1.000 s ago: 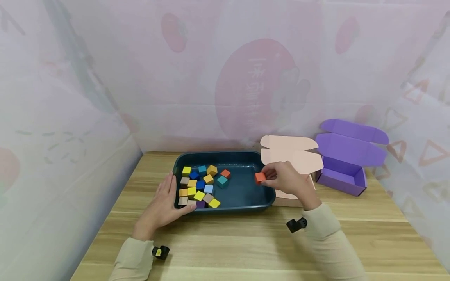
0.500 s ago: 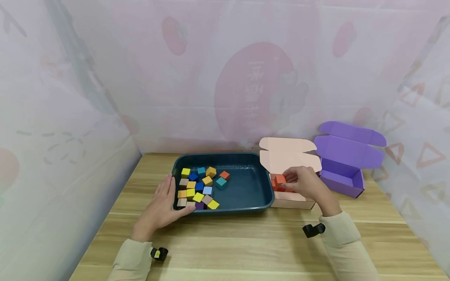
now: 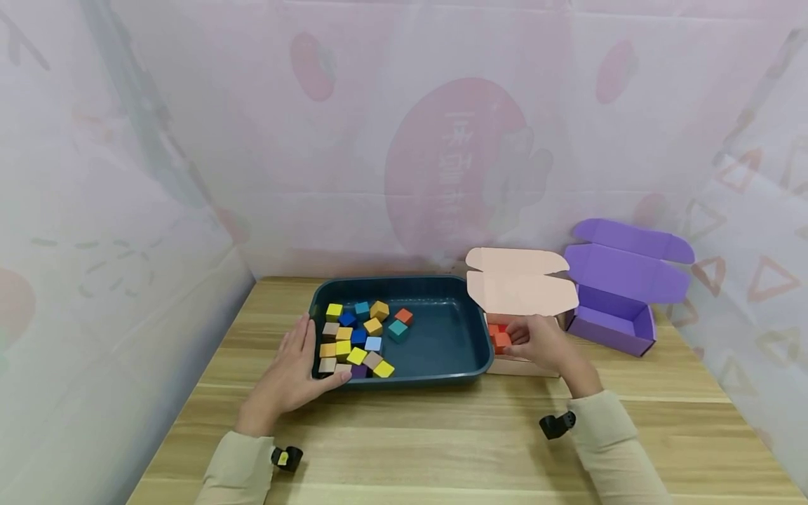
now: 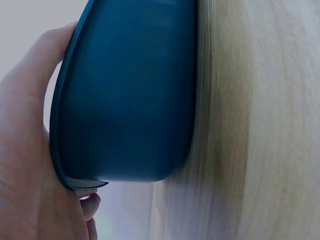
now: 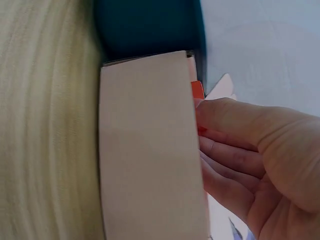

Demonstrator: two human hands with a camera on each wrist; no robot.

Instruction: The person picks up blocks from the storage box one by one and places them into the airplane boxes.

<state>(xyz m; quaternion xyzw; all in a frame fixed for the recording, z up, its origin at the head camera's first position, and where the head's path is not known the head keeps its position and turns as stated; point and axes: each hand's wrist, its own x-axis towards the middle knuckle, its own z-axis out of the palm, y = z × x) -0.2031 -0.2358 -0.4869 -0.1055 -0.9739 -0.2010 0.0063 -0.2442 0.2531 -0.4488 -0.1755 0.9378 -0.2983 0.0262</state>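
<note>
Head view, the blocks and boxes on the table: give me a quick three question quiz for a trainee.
1. True or false: the left hand rests against the rim of the tray.
2. Which box does the right hand reach into with the orange block? A) purple box B) pink box C) neither
3. Fill in: inside the tray, the loose blocks are bunched toward its ____ end.

Key
1. True.
2. B, the pink box; the purple box stands further right with its lid up.
3. Left.
</note>
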